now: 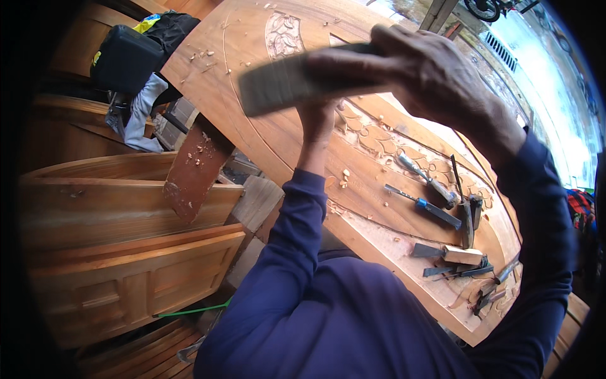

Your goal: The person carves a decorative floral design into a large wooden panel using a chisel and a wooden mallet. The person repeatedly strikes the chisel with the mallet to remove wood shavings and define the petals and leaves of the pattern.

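Note:
Raised over the carved wooden panel, my right hand is closed round a thick, block-like wooden mallet, which is blurred. Beneath it my left hand is at the panel's surface; the mallet covers its fingers, so I cannot tell what they hold. Floral relief shows beyond the mallet, and a carved band runs toward the right. On the panel to the right lie a chisel with a blue ferrule, another chisel, and a wide blade with a pale wooden handle.
Several more carving tools lie near the panel's right end, among wood chips. Panelled wooden pieces stand at the left. A black case sits at the far left, near a reddish-brown board. Outdoors at the top right is a motorcycle.

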